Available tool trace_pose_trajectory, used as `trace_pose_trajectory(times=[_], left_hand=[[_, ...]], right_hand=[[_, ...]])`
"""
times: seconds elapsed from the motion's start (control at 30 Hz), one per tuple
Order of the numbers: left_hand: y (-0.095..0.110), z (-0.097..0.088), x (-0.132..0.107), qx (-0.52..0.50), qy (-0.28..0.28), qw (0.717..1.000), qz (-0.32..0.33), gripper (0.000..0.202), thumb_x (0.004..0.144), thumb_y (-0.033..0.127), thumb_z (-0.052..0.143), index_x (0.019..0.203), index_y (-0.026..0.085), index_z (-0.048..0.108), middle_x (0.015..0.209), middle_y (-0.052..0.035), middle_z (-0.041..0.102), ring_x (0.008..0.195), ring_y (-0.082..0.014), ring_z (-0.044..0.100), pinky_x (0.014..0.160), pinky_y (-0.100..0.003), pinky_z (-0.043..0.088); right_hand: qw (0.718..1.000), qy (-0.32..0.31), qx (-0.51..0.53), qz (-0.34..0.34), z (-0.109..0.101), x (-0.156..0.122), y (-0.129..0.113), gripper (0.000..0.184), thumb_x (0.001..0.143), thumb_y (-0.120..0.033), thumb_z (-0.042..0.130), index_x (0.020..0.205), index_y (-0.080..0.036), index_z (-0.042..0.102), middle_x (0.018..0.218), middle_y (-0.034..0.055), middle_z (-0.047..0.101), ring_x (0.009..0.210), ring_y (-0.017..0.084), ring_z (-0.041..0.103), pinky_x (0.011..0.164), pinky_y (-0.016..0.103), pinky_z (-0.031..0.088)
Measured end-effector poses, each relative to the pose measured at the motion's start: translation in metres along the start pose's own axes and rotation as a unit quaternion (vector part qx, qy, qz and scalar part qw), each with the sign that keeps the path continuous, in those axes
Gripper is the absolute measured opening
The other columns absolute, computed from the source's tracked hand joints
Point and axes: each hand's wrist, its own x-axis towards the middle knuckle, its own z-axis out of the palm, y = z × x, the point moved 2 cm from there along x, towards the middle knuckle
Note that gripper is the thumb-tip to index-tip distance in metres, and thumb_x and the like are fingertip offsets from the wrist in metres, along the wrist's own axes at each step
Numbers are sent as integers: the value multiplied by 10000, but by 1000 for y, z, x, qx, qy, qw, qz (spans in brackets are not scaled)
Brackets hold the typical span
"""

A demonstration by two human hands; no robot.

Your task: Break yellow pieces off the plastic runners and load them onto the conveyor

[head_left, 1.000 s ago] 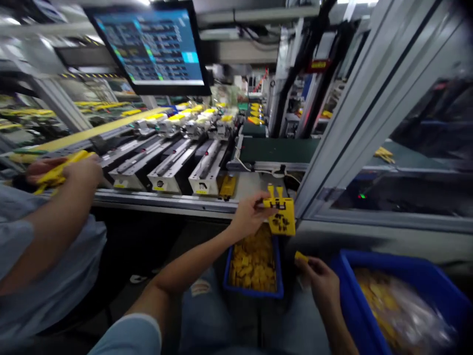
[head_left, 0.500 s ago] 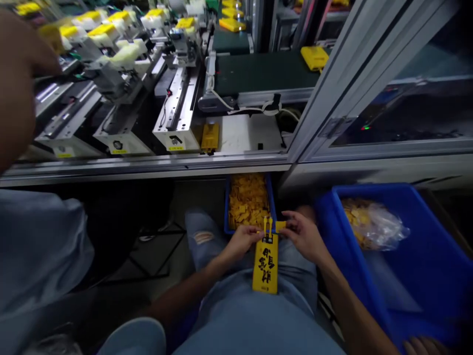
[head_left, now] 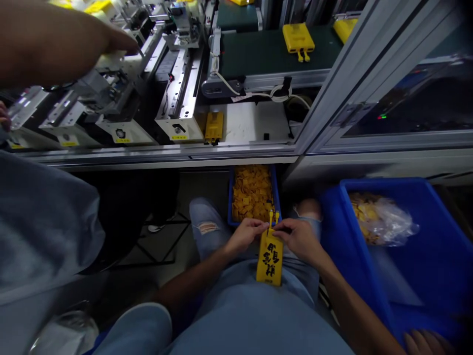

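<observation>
My left hand (head_left: 246, 235) and my right hand (head_left: 299, 239) meet at the top of a yellow plastic card (head_left: 269, 259) with black markings, which lies against my lap. Two thin yellow prongs (head_left: 273, 217) stick up from its top edge between my fingers. Both hands pinch the card. Just beyond them stands a small blue bin (head_left: 232, 197) full of flat yellow pieces. The small yellow piece seen earlier in my right hand does not show; my fingers may hide it.
A large blue bin (head_left: 380, 181) at my right holds a plastic bag of yellow pieces (head_left: 382, 219). A co-worker's arm (head_left: 74, 37) reaches over white machine stations (head_left: 177, 128) at the upper left. A yellow part (head_left: 298, 39) lies on a green conveyor belt (head_left: 251, 54).
My view has tilted down. The card has moved from above the small bin to my lap, and both hands now pinch its top. The small yellow piece no longer shows in my right hand.
</observation>
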Motion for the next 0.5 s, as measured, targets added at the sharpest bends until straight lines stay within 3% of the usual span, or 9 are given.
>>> trace_pose_trajectory(times=[0.23,0.37,0.5], left_hand=[[-1,1,-1,5,1,1000,-2,530,608,589,749,784,95,669,616,-25,629,502,-101,538,485,-203,347],[-1,1,-2,31,-18,999,17,481,612,540,772,794,105,674,649,-17,638,523,-88,524,509,-198,346],[12,-2,-11,45,-20,998,31,438,558,464,826,767,118,660,633,5,630,544,-84,517,558,-205,362]], right_hand=[[998,34,-12,-54,1,0,5,55,771,-231,694,767,-199,739,843,46,651,813,181,591,745,301,465],[997,10,-11,-74,1,-5,6,105,804,-241,661,761,-213,752,845,50,614,819,179,566,727,294,448],[998,33,46,-17,-1,-12,5,216,773,-352,711,928,-201,718,819,30,597,692,145,523,629,264,426]])
